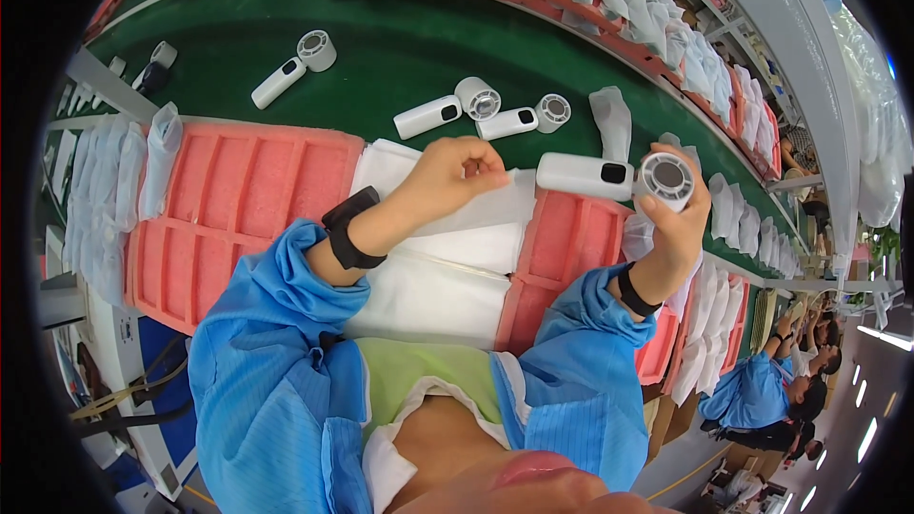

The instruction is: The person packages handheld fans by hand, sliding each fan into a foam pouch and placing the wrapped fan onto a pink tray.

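Fingers of my right hand (678, 228) grasp a white fan (583, 174) by its round head, right of centre; centrally, my left hand (452, 176) curls above white sheets (490, 214), whether pinching one I can't tell. Best grip: firm but gentle, I'd say.

Held fan (576, 174) white, handle panel (614, 173) black, hub (668, 175) dark grey. Bench (219, 24) deep green. Trays (224, 171) coral pink. Sheets (428, 306) white. Jacket (586, 438) blue, fine-striped; inner top (428, 369) lime green, white-trimmed. Wristbands (350, 208) black.
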Demonstrator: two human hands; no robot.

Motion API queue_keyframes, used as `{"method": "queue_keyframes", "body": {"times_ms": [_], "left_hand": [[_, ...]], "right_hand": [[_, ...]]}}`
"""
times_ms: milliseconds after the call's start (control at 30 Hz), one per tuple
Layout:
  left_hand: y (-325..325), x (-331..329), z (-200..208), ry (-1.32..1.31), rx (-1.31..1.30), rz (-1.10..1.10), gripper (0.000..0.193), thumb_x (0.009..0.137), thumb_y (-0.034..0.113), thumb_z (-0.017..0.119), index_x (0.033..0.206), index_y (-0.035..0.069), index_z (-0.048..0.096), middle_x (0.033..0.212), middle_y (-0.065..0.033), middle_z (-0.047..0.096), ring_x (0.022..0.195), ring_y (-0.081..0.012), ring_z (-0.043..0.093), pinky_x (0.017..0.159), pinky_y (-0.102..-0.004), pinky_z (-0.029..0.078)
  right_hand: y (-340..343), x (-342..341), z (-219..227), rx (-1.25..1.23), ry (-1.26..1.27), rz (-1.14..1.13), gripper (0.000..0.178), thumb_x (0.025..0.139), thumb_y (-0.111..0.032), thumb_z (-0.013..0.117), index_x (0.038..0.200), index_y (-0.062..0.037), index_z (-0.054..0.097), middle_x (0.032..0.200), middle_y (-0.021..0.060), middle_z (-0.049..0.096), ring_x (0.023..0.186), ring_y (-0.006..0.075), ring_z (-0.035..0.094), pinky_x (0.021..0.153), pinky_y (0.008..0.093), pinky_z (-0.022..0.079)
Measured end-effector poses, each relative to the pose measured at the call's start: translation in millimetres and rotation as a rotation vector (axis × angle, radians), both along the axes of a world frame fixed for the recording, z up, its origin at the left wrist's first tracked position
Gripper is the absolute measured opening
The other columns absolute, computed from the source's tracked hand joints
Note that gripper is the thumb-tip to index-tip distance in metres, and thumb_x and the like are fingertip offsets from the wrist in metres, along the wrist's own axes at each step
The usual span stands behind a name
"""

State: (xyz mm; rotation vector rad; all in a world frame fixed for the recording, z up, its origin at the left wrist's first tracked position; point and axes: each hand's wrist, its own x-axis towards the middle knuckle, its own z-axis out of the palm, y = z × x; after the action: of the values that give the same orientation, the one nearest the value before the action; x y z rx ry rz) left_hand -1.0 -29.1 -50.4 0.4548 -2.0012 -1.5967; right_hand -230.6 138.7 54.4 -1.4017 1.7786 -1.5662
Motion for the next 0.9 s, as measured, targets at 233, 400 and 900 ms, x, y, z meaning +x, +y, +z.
{"method": "queue_keyframes", "body": {"times_ms": [233, 400, 900], "left_hand": [[2, 12, 28, 0.124, 0.336, 0.025, 0.011, 0.090, 0.013, 0.066, 0.088, 0.003, 0.062, 0.075, 0.0039, 0.058, 0.068, -0.0037, 0.051, 0.060, -0.0202, 0.041], [7, 20, 43, 0.391, 0.517, 0.110, 0.010, 0.094, 0.013, 0.061, 0.095, 0.005, 0.056, 0.082, 0.0030, 0.058, 0.072, -0.0035, 0.051, 0.065, -0.0195, 0.040], [51, 16, 37, 0.367, -0.673, 0.274, 0.035, 0.068, -0.012, 0.067, 0.100, 0.002, 0.066, 0.096, -0.0130, 0.061, 0.077, -0.0240, 0.063, 0.066, -0.0316, 0.053]], "right_hand": [[-30, 51, -8, 0.000, 0.090, 0.156, 0.066, 0.056, -0.017, 0.087, 0.113, 0.0031, 0.061, 0.104, 0.0080, 0.062, 0.093, 0.0159, 0.061, 0.081, 0.0270, 0.047], [-60, 90, -38, -0.167, 0.462, 0.146, 0.072, 0.055, -0.011, 0.087, 0.120, 0.0017, 0.058, 0.111, 0.0124, 0.056, 0.098, 0.0218, 0.059, 0.080, 0.0303, 0.049], [-66, 97, -52, -0.148, 0.706, -0.031, 0.065, 0.066, -0.002, 0.077, 0.126, 0.0001, 0.050, 0.110, 0.0147, 0.053, 0.095, 0.0275, 0.058, 0.078, 0.0355, 0.050]]}}
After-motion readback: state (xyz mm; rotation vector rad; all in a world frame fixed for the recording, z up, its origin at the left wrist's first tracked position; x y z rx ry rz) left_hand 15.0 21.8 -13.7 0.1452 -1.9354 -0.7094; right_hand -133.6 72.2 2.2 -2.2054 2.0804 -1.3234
